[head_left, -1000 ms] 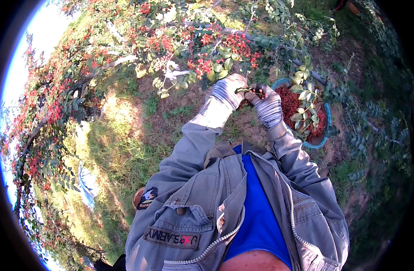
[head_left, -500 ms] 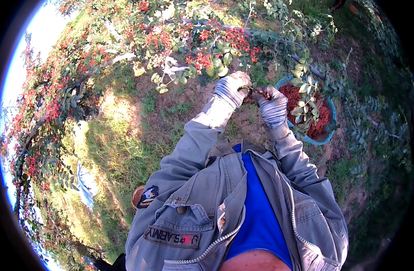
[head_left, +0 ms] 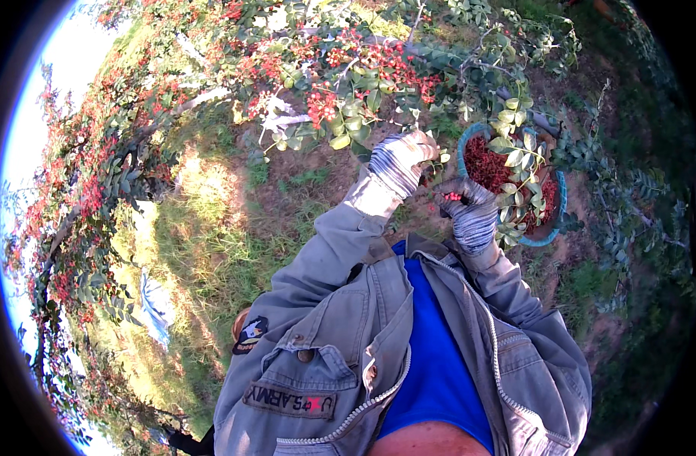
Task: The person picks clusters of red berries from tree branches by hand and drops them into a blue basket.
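My left hand (head_left: 401, 163), in a striped, soiled glove, is closed with its fingertips pinched at a leafy twig (head_left: 443, 157) below the berry branch. My right hand (head_left: 472, 216), gloved alike, sits a little lower and to the right, fingers curled round small red berries (head_left: 452, 197). The two hands are apart, with a small gap between them. Just above my left hand hang red berry clusters (head_left: 321, 105) among green leaves (head_left: 353, 123). Beside my right hand stands a blue-rimmed basket (head_left: 461, 156) holding many picked red berries (head_left: 485, 166).
A leafy spray (head_left: 515, 158) hangs across the basket. Grey branches (head_left: 530, 115) cross above it, and a berry-laden bough (head_left: 204, 97) reaches to the left. Pale blue sheeting (head_left: 156, 310) lies on the grass at the left. Bare soil and grass (head_left: 287, 182) lie under the branches.
My right hand has drawn down and right, away from my left hand, and berries now show in its fingers. My left hand has shifted slightly right and down.
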`<state>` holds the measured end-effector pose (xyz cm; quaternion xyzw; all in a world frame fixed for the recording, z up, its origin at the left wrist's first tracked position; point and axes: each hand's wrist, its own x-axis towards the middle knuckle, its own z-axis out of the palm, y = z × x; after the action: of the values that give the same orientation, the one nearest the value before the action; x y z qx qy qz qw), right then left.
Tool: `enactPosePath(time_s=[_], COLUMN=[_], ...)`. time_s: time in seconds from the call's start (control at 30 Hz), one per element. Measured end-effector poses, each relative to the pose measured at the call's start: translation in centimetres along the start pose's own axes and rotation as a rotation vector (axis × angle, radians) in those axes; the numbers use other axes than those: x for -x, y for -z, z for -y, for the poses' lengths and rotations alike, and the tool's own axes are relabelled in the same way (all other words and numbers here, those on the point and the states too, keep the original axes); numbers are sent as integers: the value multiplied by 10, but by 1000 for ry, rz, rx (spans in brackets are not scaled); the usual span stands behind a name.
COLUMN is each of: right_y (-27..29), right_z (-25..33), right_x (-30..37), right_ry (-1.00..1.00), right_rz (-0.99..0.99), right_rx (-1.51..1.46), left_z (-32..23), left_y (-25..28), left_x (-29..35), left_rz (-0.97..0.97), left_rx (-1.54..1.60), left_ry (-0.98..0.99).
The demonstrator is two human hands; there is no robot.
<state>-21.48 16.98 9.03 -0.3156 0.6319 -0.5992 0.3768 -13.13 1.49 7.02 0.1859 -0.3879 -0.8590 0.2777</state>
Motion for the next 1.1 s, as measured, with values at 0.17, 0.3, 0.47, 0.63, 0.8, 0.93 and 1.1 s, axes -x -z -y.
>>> enactPosePath(time_s=[0.17,0.3,0.47,0.63,0.8,0.93,1.1], right_y=[-1,-4,50,123,122,58,-11], right_z=[-4,-23,-115,-173,-193,-162,-58], right_x=[29,-1,-54,-72,-66,-57,-19], right_ry=[328,-186,-165,-213,-191,-27,83], right_rz=[314,119,-196,-532,-545,-359,-89], right_rx=[-15,-226,-670,-223,166,100,130], left_z=[0,-23,-40,-44,-32,-33,-30], left_y=[40,20,10,35,63,55,56], left_x=[-6,-1,14,17,18,23,19], left_rz=[-73,-18,-30,-198,-378,-454,-477], left_rx=[-669,-1268,-1276,-1278,-766,-893,-902], left_ry=[-275,-649,-574,-683,-359,-240,-166])
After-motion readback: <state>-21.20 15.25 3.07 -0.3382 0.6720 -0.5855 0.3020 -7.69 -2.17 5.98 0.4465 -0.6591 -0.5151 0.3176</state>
